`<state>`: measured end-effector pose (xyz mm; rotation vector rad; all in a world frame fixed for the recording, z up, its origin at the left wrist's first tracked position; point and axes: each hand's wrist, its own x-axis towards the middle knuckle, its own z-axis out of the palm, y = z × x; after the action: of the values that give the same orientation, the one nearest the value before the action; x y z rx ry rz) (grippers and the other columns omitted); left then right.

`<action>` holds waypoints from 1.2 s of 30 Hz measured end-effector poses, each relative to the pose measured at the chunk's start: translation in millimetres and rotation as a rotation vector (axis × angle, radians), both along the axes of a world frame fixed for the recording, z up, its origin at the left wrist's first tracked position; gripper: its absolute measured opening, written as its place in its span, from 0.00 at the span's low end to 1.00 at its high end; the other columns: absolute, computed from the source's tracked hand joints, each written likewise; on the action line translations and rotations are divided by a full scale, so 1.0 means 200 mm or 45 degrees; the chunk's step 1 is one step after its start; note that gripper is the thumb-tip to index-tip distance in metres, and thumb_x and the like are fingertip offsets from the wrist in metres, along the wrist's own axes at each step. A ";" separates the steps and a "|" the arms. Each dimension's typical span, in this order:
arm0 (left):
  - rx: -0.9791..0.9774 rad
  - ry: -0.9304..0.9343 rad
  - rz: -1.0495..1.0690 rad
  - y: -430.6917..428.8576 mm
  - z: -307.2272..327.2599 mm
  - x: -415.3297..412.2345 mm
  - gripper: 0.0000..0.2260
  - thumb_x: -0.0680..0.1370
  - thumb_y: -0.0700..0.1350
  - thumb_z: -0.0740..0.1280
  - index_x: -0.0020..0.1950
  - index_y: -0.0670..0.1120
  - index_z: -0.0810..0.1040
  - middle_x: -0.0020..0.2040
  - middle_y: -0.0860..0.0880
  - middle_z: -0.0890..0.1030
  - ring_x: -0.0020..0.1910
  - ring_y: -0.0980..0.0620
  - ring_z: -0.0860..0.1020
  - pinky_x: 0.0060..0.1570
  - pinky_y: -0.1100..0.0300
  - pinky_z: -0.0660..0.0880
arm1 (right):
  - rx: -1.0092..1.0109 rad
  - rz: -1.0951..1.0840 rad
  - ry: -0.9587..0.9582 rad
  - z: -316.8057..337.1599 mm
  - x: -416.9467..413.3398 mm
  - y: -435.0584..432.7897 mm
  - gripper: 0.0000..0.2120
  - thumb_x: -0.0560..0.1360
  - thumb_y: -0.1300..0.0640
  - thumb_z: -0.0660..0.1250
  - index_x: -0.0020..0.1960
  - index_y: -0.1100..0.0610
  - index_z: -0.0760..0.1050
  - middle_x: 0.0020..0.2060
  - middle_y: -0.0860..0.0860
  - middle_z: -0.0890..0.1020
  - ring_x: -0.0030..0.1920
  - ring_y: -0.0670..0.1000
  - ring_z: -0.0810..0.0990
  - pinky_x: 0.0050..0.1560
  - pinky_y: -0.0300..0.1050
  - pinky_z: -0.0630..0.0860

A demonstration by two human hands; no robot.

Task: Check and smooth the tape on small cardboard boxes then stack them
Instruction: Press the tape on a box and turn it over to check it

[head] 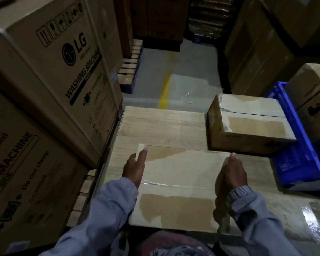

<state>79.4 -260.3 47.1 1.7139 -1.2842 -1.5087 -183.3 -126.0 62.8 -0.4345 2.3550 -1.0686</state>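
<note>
Near the front of the tabletop (155,126), right under the person, lies the box (177,174), flat and long, with its seam running left to right and a strip of clear tape (164,184) shining along it. Darker patches mark its top where a surface layer looks torn away. The left hand (135,167) lies flat on the box's left edge, fingers straight and held together, the fingertips reaching a small white scrap (139,151) at the far left corner. The right hand (233,170) stands edge-on against the box's right side, fingers likewise straight and together, pressing inward; neither hand curls round anything. Pale blue sleeves (107,209) cover both arms to the wrist. A second box (248,122), taller and taped over its left end, sits on the far right of the tabletop just beyond the first one's far right corner; whether the two touch I cannot tell. A blue crate (294,157) stands just beside it on the right, holding more cardboard. Big cartons (50,74) printed "LG Washing Machine" rise in a stack close along the left side. Beyond the tabletop the grey floor (188,80) shows a yellow line (165,93) between dim walls of stacked goods.
</note>
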 end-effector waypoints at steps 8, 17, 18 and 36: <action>0.056 0.310 0.043 -0.07 0.17 0.09 0.32 0.62 0.71 0.64 0.55 0.49 0.80 0.55 0.44 0.82 0.54 0.42 0.80 0.60 0.41 0.75 | -0.166 0.089 0.119 0.12 -0.02 0.06 0.23 0.81 0.40 0.54 0.56 0.59 0.73 0.47 0.53 0.76 0.49 0.55 0.76 0.48 0.48 0.69; -0.201 -0.148 -0.195 0.12 0.04 0.13 0.22 0.70 0.60 0.72 0.58 0.51 0.74 0.53 0.50 0.81 0.51 0.51 0.80 0.49 0.58 0.77 | -0.242 0.145 0.020 0.07 0.11 0.20 0.16 0.75 0.57 0.70 0.56 0.57 0.65 0.48 0.60 0.78 0.35 0.55 0.81 0.29 0.45 0.77; -0.240 -0.201 -0.215 0.14 0.03 0.13 0.28 0.67 0.66 0.70 0.60 0.51 0.74 0.55 0.50 0.80 0.52 0.50 0.79 0.51 0.54 0.78 | -0.236 0.154 0.031 0.06 0.10 0.20 0.16 0.75 0.57 0.70 0.56 0.56 0.65 0.49 0.59 0.78 0.36 0.54 0.81 0.29 0.45 0.76; -1.298 -0.911 -1.129 0.21 0.06 0.06 0.23 0.81 0.53 0.53 0.74 0.48 0.68 0.75 0.50 0.67 0.75 0.49 0.63 0.72 0.53 0.57 | 0.192 1.169 1.084 0.01 0.24 0.11 0.25 0.79 0.44 0.51 0.73 0.53 0.67 0.74 0.53 0.65 0.75 0.58 0.60 0.72 0.58 0.61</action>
<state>92.0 -218.7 59.3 0.9670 -2.7646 -0.2423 -135.2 -103.1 65.3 -1.9606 2.3323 -0.2541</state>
